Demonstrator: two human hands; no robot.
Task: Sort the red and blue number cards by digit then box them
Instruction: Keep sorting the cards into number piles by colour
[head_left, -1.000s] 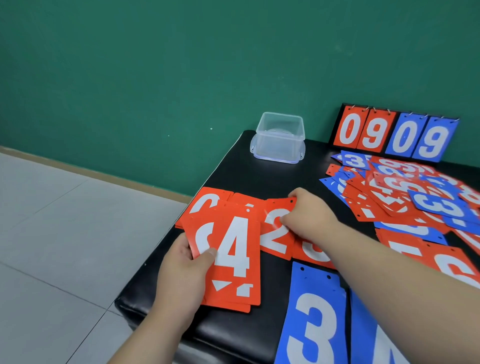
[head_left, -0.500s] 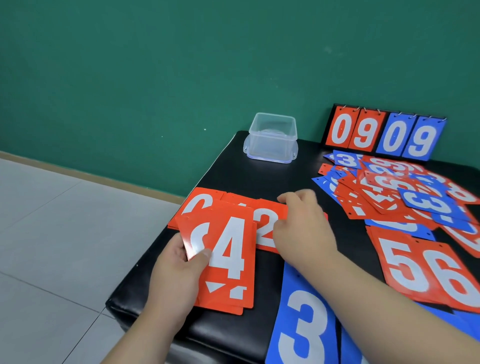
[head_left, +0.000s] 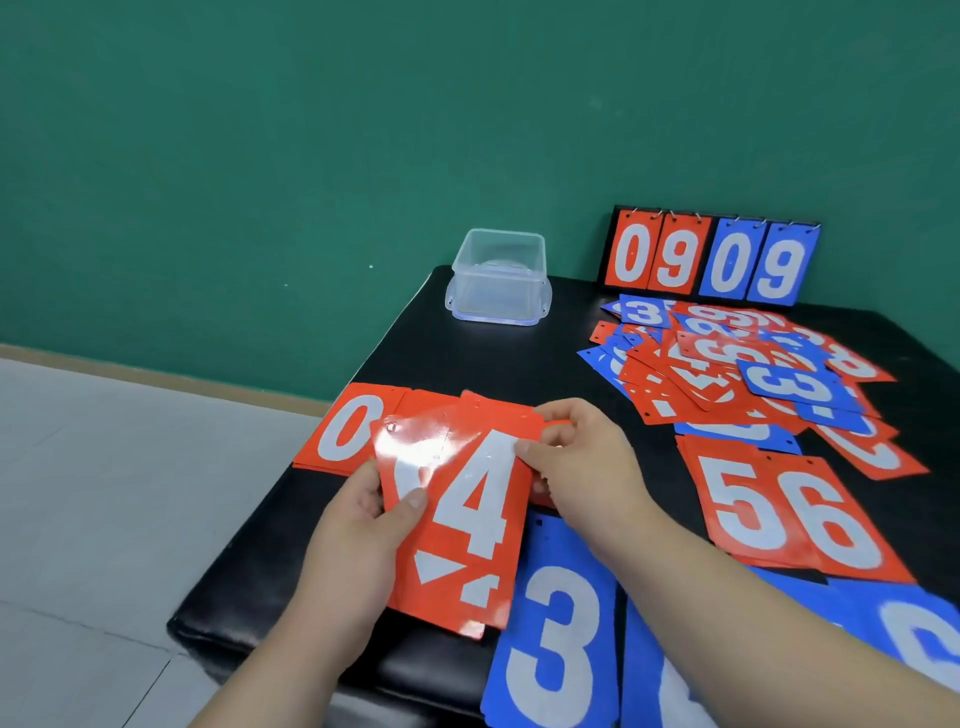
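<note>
Two hands now hold red 4 stack (head_left: 478, 525): left hand (head_left: 358, 530) grips side, right hand (head_left: 582, 467) newly pinches top edge.

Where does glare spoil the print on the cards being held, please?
Head view: a white glare patch covers the upper left of the held red cards, washing out the digit beside the 4; the 4 itself reads clearly. Head view: the scoreboard reads sharp.

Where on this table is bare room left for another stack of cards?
The table is barest between the box, the red 0 card and the loose pile. A smaller bare patch is the near left corner, beside the left hand gripping red cards. The right half is crowded: pile, red 5 and red 6, blue cards in front.
</note>
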